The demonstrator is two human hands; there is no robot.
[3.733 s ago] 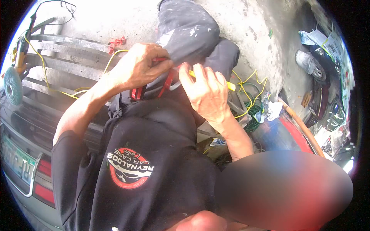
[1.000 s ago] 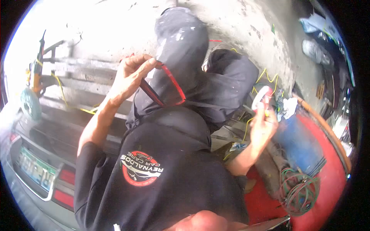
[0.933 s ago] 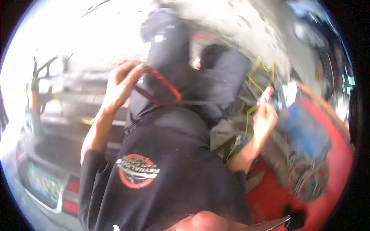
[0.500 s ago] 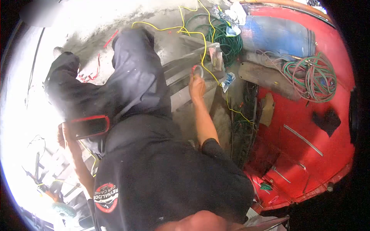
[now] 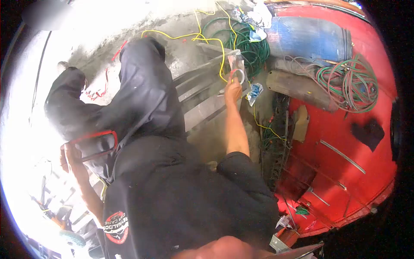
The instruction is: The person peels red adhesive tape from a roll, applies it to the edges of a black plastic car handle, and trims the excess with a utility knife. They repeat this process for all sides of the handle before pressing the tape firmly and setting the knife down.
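At the left, my left hand (image 5: pixel 72 156) holds the outer end of a red-rimmed frame (image 5: pixel 115 140) with a dark middle, near my thigh. My right hand (image 5: pixel 233 90) is stretched forward, closed on a pale ring-shaped item (image 5: pixel 240 76) with a red part. Just beyond that ring lies a flat, whitish and brownish piece (image 5: pixel 235 59). A blue-and-white packet (image 5: pixel 255 91) rests to the right of my right hand. Long grey metal pieces (image 5: pixel 202 93) lie between my leg and that hand.
A yellow cord (image 5: pixel 172 37) crosses the concrete floor to a coiled green hose (image 5: pixel 256 52). Over at the right are a worn blue panel (image 5: pixel 308 38), a red-and-green hose coil (image 5: pixel 351 86) and a large red surface (image 5: pixel 336 129). Red strips (image 5: pixel 105 82) lie beyond my legs.
My right hand and the ring have moved right and slightly nearer my body, in front of the flat piece. The red-rimmed frame has shifted slightly left and tilted, and my legs have shifted left.
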